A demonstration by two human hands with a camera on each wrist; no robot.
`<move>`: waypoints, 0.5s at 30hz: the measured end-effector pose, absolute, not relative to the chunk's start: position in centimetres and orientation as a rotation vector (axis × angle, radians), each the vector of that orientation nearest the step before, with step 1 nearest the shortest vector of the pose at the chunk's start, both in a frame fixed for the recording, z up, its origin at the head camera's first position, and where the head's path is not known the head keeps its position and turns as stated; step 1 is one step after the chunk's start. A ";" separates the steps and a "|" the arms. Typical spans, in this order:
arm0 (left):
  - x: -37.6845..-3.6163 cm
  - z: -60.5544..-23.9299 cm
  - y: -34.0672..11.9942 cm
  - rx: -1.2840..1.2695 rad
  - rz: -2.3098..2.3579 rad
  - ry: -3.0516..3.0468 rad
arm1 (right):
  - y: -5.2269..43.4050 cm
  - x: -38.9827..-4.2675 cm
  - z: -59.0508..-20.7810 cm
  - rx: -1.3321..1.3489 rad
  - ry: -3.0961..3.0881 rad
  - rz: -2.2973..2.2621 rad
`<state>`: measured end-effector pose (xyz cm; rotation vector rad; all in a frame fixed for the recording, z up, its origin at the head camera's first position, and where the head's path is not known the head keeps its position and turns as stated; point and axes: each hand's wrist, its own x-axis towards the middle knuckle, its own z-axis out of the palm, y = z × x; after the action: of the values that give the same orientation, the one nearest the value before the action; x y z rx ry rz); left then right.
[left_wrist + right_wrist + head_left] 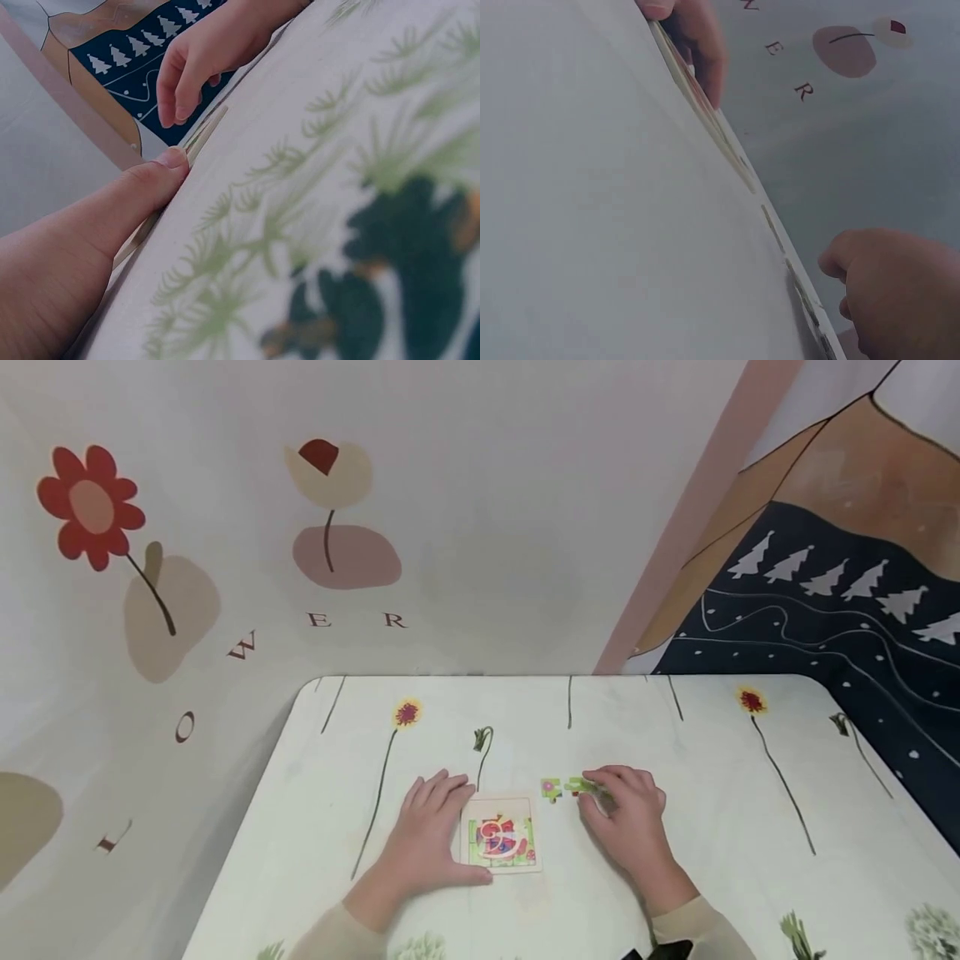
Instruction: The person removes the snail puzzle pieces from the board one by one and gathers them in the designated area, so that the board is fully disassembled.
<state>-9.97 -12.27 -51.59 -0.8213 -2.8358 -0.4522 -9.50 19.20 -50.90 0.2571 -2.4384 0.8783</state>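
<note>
We see the tray (517,806) lying flat on the table (300,827), colourful pieces (501,842) filling its nearer part. Our left hand (426,839) is spread wide around its left side, thumb along the near edge. Right of the tray lies a green piece (550,787). Over more loose pieces (575,786) beside it, our right hand (630,818) hangs with thumb and forefinger parted.

We take this for a home: a flower-decorated wall (487,552), flower-printed table (622,718) and picture puzzle (501,843).
</note>
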 end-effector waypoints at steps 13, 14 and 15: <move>-10.0 -51.6 -12.2 -0.807 -0.431 -2.839 | 11.9 -8.9 -50.4 0.527 -2.508 0.899; -10.0 -51.6 -12.2 -0.810 -0.430 -2.839 | 11.4 -8.8 -50.4 0.552 -2.505 0.903; -10.0 -51.7 -12.2 -0.812 -0.429 -2.838 | 10.9 -8.7 -50.4 0.576 -2.496 0.905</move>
<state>-10.02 -12.18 -51.66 -0.8122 -2.8385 -0.4290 -8.70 10.92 -50.42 0.5758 -2.4959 0.9049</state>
